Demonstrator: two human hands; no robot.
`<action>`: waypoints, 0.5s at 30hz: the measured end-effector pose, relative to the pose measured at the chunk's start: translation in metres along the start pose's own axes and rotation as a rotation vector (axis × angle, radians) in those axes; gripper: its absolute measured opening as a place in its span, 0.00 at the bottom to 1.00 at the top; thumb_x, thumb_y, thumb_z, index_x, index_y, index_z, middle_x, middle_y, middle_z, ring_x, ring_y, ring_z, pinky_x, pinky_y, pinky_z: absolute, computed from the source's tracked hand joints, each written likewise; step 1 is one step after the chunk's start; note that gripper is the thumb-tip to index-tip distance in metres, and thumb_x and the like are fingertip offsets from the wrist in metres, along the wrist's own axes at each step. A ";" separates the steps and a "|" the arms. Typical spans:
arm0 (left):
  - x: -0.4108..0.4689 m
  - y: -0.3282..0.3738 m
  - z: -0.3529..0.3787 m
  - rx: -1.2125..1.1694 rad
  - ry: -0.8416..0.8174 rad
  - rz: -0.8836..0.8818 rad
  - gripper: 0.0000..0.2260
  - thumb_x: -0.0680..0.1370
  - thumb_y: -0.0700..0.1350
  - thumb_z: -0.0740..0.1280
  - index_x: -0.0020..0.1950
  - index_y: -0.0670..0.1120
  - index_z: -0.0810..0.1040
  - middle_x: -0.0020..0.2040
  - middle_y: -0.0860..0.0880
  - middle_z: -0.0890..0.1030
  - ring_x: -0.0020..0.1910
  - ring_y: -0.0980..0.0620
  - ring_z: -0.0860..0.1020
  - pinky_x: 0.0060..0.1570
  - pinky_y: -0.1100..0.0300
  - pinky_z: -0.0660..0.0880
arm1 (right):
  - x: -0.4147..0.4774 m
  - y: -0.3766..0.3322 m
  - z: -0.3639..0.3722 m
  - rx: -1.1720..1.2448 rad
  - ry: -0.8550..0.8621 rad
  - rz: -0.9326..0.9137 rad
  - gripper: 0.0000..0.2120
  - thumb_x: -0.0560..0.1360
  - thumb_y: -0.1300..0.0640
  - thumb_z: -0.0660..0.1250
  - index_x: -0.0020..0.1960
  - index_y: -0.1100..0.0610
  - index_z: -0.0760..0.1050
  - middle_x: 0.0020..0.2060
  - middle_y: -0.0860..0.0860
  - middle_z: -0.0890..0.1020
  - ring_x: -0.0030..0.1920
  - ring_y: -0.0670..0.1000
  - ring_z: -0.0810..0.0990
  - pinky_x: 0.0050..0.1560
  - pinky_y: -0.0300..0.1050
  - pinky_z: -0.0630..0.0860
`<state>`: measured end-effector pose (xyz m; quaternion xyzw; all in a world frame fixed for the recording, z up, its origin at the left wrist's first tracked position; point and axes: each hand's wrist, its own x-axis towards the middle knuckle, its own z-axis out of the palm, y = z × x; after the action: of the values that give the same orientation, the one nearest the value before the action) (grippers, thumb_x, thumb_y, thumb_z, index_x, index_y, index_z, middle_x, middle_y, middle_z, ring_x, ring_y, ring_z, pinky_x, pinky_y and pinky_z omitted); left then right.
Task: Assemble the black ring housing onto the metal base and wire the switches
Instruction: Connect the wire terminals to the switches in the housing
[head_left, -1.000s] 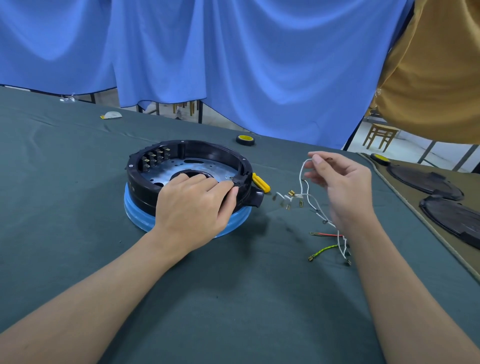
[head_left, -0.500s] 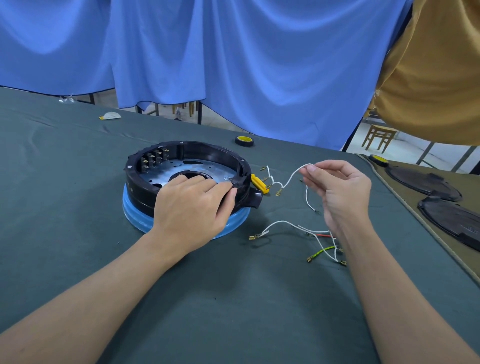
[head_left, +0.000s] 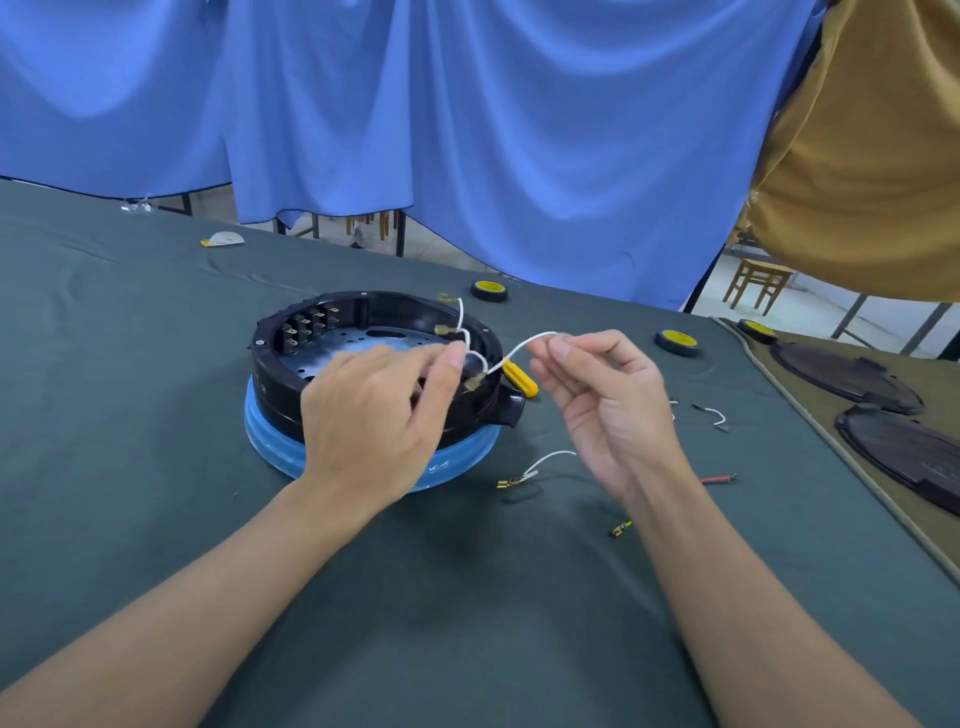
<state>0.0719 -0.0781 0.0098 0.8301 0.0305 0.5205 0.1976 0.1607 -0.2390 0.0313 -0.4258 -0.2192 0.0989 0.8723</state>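
Head view showed the left hand (head_left: 363, 415) had left the housing (head_left: 311, 312) and seemingly pinched the wire (head_left: 524, 345) that the right hand (head_left: 608, 410) also pinched, so wiring was starting.

Looks like a makeshift assembly workshop, not a home. Big table (head_left: 156, 519) draped in dark green cloth, blue curtains (head_left: 519, 130) hung along the far side, loose wires (head_left: 540, 462) and tape rolls (head_left: 489, 290) scattered about, black round covers (head_left: 841, 371) laid out far right, wooden stool (head_left: 758, 283) beyond.
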 end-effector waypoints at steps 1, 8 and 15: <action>0.002 0.002 -0.003 -0.081 -0.001 -0.090 0.22 0.81 0.57 0.56 0.44 0.48 0.85 0.32 0.52 0.82 0.35 0.47 0.80 0.39 0.51 0.74 | -0.001 0.003 0.003 -0.013 -0.032 0.000 0.07 0.66 0.70 0.70 0.35 0.61 0.76 0.38 0.61 0.84 0.42 0.56 0.86 0.45 0.44 0.81; 0.009 0.001 -0.004 -0.448 0.085 -0.402 0.07 0.78 0.55 0.65 0.43 0.56 0.79 0.37 0.61 0.84 0.39 0.55 0.83 0.46 0.44 0.79 | -0.005 0.006 0.010 -0.132 -0.156 0.108 0.05 0.70 0.63 0.70 0.45 0.59 0.79 0.46 0.63 0.84 0.47 0.60 0.84 0.45 0.45 0.80; 0.007 -0.001 -0.001 -0.349 0.079 -0.390 0.11 0.78 0.56 0.64 0.42 0.51 0.79 0.33 0.60 0.82 0.35 0.53 0.83 0.43 0.45 0.78 | -0.002 0.000 0.007 -0.025 -0.056 0.230 0.14 0.80 0.50 0.61 0.52 0.61 0.77 0.46 0.64 0.84 0.41 0.60 0.84 0.39 0.46 0.81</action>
<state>0.0747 -0.0748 0.0159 0.7410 0.1077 0.5019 0.4330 0.1556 -0.2351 0.0341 -0.4562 -0.1943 0.2074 0.8433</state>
